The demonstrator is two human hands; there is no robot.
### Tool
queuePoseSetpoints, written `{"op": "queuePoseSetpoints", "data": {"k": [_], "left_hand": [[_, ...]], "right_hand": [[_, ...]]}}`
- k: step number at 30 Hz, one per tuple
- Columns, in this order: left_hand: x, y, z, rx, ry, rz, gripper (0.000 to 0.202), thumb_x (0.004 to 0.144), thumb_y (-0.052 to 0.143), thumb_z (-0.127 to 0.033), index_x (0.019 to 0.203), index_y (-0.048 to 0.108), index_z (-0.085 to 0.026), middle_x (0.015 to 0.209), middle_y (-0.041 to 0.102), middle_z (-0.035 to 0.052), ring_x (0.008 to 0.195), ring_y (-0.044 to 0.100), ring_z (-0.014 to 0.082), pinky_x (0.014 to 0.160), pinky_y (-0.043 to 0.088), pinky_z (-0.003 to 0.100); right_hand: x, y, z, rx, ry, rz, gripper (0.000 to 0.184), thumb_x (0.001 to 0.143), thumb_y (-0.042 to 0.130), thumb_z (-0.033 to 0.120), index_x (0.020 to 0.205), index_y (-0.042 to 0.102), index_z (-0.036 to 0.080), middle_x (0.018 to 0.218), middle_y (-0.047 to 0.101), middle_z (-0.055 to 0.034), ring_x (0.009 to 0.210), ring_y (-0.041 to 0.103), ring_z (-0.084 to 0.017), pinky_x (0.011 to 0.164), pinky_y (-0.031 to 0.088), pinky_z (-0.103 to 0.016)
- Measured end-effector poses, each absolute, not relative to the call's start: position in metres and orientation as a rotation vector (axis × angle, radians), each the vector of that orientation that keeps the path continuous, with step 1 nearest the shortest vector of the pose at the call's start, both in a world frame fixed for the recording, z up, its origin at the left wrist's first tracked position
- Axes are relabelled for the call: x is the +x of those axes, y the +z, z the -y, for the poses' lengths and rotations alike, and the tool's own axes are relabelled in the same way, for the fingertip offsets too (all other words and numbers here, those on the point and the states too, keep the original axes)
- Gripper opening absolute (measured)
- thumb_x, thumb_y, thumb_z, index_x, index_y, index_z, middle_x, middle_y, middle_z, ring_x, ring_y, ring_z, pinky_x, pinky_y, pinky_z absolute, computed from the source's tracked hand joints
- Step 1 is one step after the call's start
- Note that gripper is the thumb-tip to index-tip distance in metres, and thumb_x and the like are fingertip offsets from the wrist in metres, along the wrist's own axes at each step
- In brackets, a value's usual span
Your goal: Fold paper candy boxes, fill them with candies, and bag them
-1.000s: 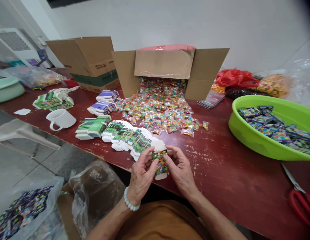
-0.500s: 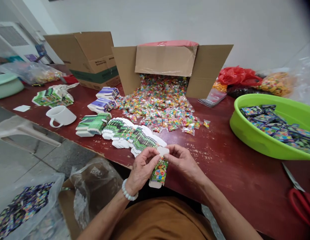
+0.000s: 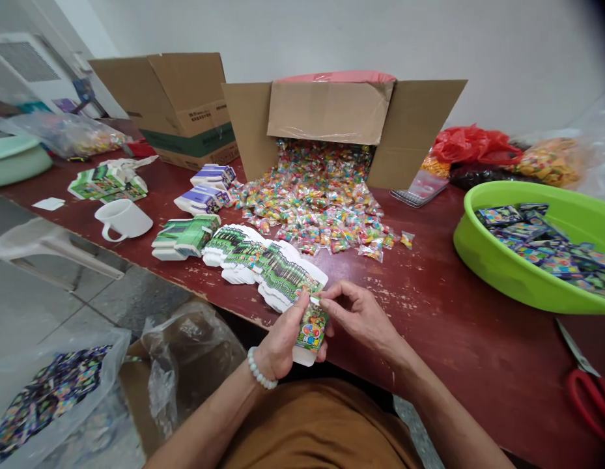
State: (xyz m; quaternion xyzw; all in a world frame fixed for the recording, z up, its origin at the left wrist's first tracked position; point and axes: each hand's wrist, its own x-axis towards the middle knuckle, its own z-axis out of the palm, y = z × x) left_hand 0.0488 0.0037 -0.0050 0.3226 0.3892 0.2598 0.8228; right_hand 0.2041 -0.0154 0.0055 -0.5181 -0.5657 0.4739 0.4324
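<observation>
A small green printed carton (image 3: 312, 327) is held near the table's front edge, its white end flap hanging out at the bottom. My left hand (image 3: 286, 335), with a pale bead bracelet at the wrist, wraps around it from the left, fingertips showing on its right side. At the carton's upper end, my right hand (image 3: 358, 312) pinches the edge by the top flap. Just beyond lies a fanned row of flat green cartons (image 3: 287, 270). Farther back, small clear-wrapped colourful candies (image 3: 322, 208) spill out of a tipped cardboard box (image 3: 331, 112).
On the right stand a lime-green basin (image 3: 507, 280) of dark printed packets and red-handled scissors (image 3: 588, 384). To the left are a white mug (image 3: 124, 219), stacked green cartons (image 3: 185, 238) and purple cartons (image 3: 204, 198). A plastic-lined box (image 3: 185, 365) sits below the table edge.
The carton's top flap, upright before, is now folded down. My left hand has shifted from pinching the top to wrapping around the carton's body. The view has moved slightly.
</observation>
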Motion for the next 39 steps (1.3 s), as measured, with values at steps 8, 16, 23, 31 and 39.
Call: {"op": "queuePoseSetpoints", "data": {"k": [8, 16, 23, 31, 39], "left_hand": [[0.052, -0.006, -0.002, 0.804, 0.532, -0.841, 0.068, 0.08, 0.038, -0.076, 0.071, 0.061, -0.012, 0.06, 0.062, 0.0048, 0.038, 0.053, 0.0099, 0.039, 0.039, 0.021], [0.045, -0.014, 0.0, 0.896, 0.553, -0.849, 0.068, 0.085, 0.033, -0.071, 0.076, 0.062, -0.011, 0.06, 0.061, 0.004, 0.038, 0.051, 0.0094, 0.039, 0.037, 0.021], [0.048, -0.016, 0.009, 0.817, 0.56, -0.885, 0.067, 0.084, 0.034, -0.072, 0.115, 0.056, -0.016, 0.063, 0.059, 0.0002, 0.039, 0.052, 0.011, 0.038, 0.038, 0.021], [0.032, -0.013, 0.03, 0.823, 0.413, -0.722, 0.039, 0.085, 0.061, -0.042, 0.115, 0.051, -0.019, 0.102, 0.066, 0.0092, 0.093, 0.062, 0.0182, 0.082, 0.046, 0.029], [-0.047, -0.015, 0.005, 1.236, 0.145, -0.867, 0.046, 0.065, 0.079, -0.036, 0.102, 0.057, -0.02, 0.083, 0.055, -0.0032, 0.071, 0.049, 0.0104, 0.064, 0.039, 0.021]], "right_hand": [[0.206, 0.002, 0.005, -1.263, 1.388, 1.226, 0.023, 0.082, 0.063, 0.04, 0.08, 0.057, 0.018, 0.061, 0.063, 0.0031, 0.042, 0.063, -0.014, 0.043, 0.046, -0.023], [0.201, 0.007, 0.011, -1.202, 1.329, 1.318, 0.02, 0.085, 0.061, 0.037, 0.079, 0.059, 0.018, 0.06, 0.062, 0.0024, 0.044, 0.063, -0.014, 0.046, 0.049, -0.024], [0.195, 0.0, 0.031, -1.229, 1.049, 1.512, 0.012, 0.088, 0.056, 0.029, 0.085, 0.063, 0.02, 0.099, 0.064, -0.0058, 0.057, 0.058, -0.01, 0.054, 0.049, -0.024], [0.265, -0.016, -0.023, -1.633, 0.621, 1.678, 0.018, 0.09, 0.052, 0.029, 0.099, 0.067, 0.021, 0.096, 0.066, -0.0045, 0.086, 0.062, -0.017, 0.078, 0.048, -0.027], [0.325, -0.047, -0.065, -2.12, 0.28, 1.586, 0.018, 0.078, 0.067, 0.037, 0.083, 0.066, 0.02, 0.096, 0.058, -0.0109, 0.094, 0.053, -0.028, 0.078, 0.04, -0.036]]}}
